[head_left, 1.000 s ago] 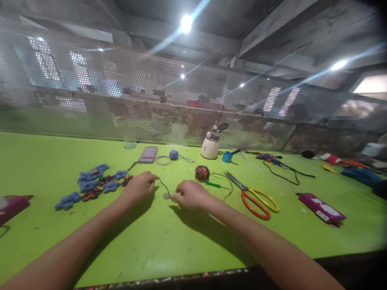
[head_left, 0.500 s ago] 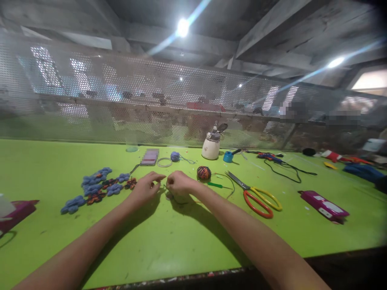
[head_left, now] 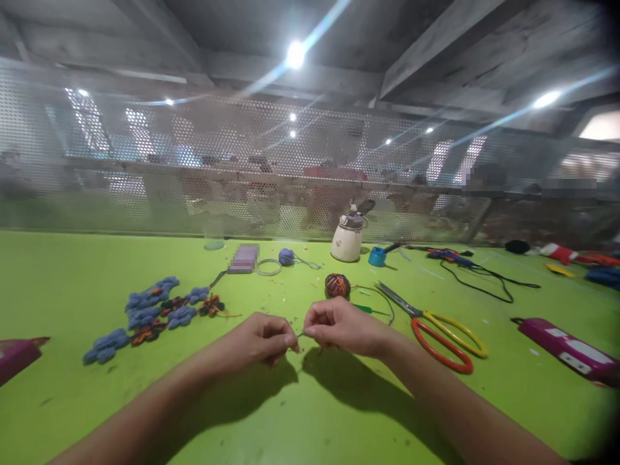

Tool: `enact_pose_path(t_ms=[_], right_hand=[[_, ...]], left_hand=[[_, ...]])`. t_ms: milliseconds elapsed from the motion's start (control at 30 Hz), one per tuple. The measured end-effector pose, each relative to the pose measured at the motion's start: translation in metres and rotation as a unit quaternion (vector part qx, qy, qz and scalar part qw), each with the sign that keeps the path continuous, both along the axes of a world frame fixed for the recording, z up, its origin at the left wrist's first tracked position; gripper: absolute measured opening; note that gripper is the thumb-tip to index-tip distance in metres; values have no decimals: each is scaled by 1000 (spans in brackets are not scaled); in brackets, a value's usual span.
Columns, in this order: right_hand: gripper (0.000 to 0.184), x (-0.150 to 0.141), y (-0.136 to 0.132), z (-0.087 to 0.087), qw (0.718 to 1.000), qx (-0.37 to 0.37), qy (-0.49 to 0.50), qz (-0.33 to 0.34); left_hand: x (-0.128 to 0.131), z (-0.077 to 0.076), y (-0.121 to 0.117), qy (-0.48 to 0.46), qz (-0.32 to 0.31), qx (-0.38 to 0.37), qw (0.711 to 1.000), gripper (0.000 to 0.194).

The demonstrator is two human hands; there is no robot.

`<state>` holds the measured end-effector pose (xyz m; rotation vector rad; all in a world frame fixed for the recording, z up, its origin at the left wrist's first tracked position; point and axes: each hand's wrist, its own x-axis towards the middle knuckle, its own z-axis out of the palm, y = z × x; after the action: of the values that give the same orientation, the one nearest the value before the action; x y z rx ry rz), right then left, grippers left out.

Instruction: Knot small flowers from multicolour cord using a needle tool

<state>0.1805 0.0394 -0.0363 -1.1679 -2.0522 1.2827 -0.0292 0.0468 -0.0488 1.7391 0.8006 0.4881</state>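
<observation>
My left hand (head_left: 268, 339) and my right hand (head_left: 341, 326) are close together above the green table. Fingers pinched, both hold a short dark strand of yarn (head_left: 300, 334) that spans the small gap between them. Just behind my right hand sits a dark multicoloured yarn ball (head_left: 338, 285), with a strand curving out from it to the right. A green-handled crochet hook (head_left: 363, 309) lies beside that ball, partly covered by my right hand. Large scissors (head_left: 420, 315) with a red and a yellow handle rest to the right, blades slightly parted.
Blue and dark-orange crocheted flowers (head_left: 180, 316) lie left. Farther back are a purple yarn ball (head_left: 286, 257), a ring (head_left: 269, 267), a phone-like purple item (head_left: 243, 258), a white bottle (head_left: 347, 242) and a blue pot (head_left: 377, 256). A magenta case (head_left: 566, 349) sits right; a perforated screen stands behind.
Both hands have moved nearer to me and to the right. My left fingers, apart before, are now pinched on the strand. The camera view has shifted slightly.
</observation>
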Motion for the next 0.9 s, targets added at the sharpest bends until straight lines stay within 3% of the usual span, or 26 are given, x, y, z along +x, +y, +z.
enact_pose_path(t_ms=[100,167,267,333,467,600,900], right_hand=[[25,3,6,-1,998,32,-36,-28],[28,13,14,2,991,79,-70,-84],[29,39,28,9,957,163,-136,-199],[26,56,36,13,932,187,-202,-238],[21,74,42,11,899,168,-339,-221],[27,72,40,3,861,142,-447,-196],[31,53,38,-14,807,171,-538,-171]], left_hand=[[-4,1,2,15,-2,-8,1000,35],[-6,4,1,17,2,-9,1000,35],[-9,9,0,10,34,0,999,34],[-12,10,2,4,79,18,997,35],[-19,4,15,6,126,46,991,37],[-23,-2,25,38,139,80,986,37],[-17,-17,27,150,139,242,949,26]])
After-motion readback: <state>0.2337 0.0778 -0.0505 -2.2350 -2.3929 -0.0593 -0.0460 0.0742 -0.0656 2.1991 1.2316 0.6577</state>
